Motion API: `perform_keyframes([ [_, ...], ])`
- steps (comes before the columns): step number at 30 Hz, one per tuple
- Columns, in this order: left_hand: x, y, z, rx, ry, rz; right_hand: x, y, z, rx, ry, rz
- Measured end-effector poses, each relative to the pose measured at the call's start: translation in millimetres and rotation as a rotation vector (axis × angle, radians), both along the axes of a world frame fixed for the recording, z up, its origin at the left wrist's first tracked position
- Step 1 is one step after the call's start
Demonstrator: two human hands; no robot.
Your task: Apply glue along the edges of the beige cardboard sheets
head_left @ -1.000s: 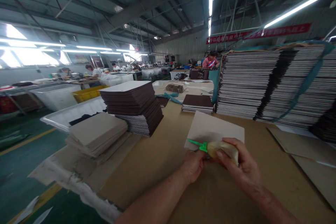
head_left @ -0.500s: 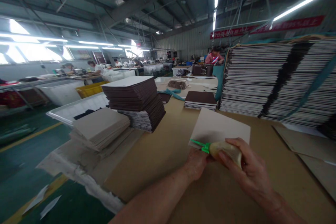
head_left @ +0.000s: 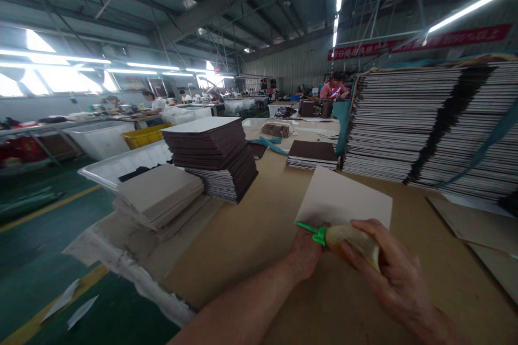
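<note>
My right hand (head_left: 399,275) is wrapped round a squeeze glue bottle (head_left: 352,242) with a yellowish body, tilted on its side. Its green nozzle (head_left: 308,227) points left, with the tip at the near left corner of a pale flat board (head_left: 343,194). At the near edge of that board, my left hand (head_left: 305,253) grips it. The bottle and nozzle partly cover the left fingers.
A tall stack of dark-covered boards (head_left: 210,145) and a pile of beige boards (head_left: 162,191) stand to the left. Brown-topped boards (head_left: 311,151) lie beyond my hands. A large strapped stack (head_left: 396,124) rises at right. A person (head_left: 335,89) is in the background.
The nozzle tip has shifted slightly down the board's left side to its near corner. My right hand has moved a little down and right with the bottle. The view has shifted slightly.
</note>
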State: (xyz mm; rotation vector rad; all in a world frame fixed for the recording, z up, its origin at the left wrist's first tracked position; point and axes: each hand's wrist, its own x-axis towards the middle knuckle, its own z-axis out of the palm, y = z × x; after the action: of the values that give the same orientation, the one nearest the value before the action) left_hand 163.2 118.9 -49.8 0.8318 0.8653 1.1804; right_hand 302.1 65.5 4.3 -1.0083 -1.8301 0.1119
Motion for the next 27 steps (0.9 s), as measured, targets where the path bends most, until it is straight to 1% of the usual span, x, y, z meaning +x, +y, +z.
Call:
perform_keyframes([
  [3,0,0,-2.0,0.035,-0.032,-0.032,1,0,0.0,0.023,-0.015,-0.059],
  [7,-1,-1,-1.1,0.012,-0.005,0.047,1,-1,1.1,-0.007,-0.020,0.006],
  [8,-1,-2,-0.7,0.025,-0.007,0.041,1,-1,1.9,-0.002,-0.021,-0.003],
  [11,0,-1,-1.3,0.062,-0.034,-0.031,0,-3,4.5,0.022,-0.016,-0.055],
  [14,1,0,-3.9,-0.014,-0.022,0.039,0,-5,5.0,-0.010,0.000,-0.004],
  [16,2,0,-4.1,-0.035,-0.027,0.066,0,-5,3.9,-0.028,-0.008,-0.007],
  [20,0,-4,2.3,0.063,-0.067,-0.046,3,-3,1.1,0.023,-0.036,-0.090],
  [22,0,-7,6.1,0.058,-0.045,-0.033,4,-2,0.8,0.026,-0.035,-0.051],
  [24,-1,-7,7.8,0.033,-0.018,0.007,4,-2,1.9,0.007,-0.039,-0.021],
  [27,-1,-6,6.2,0.051,-0.022,-0.028,3,-4,5.1,0.006,-0.038,-0.072],
])
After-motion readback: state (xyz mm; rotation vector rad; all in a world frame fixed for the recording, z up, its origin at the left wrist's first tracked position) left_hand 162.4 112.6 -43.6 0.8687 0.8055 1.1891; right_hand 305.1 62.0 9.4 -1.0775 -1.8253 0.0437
